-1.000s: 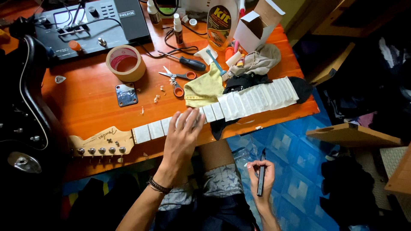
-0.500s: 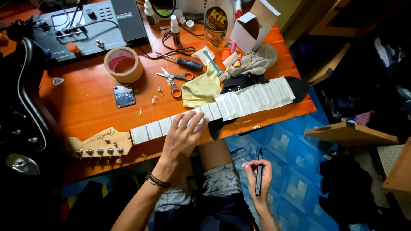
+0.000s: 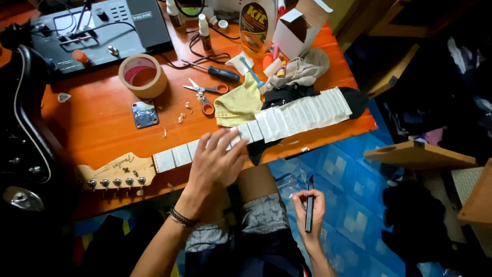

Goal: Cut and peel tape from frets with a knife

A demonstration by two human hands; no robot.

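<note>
Orange-brown wood makes up the surface (image 3: 102,128), and across its near edge lies a detached guitar neck (image 3: 246,133), its fretboard covered in pale strips of tape, the headstock (image 3: 115,172) with its row of tuners pointing left. The left hand (image 3: 218,159) lies flat on the middle of the neck, fingers spread and pressing down on the taped frets, not clenched around anything; a dark braided band sits at its wrist. The right hand (image 3: 310,210) is held low over the lap, apart from the surface, fingers closed around a slim black tool (image 3: 309,211) that stands nearly upright. Beyond the neck are a yellow cloth (image 3: 238,102) touching the taped part, orange-handled scissors (image 3: 202,95), a black-handled screwdriver (image 3: 215,72), a roll of brown tape (image 3: 142,76) and a small metal plate (image 3: 145,113). A black guitar body (image 3: 23,128) lies at the far left, and a dark effects unit (image 3: 97,25) at the back of the surface.
</note>
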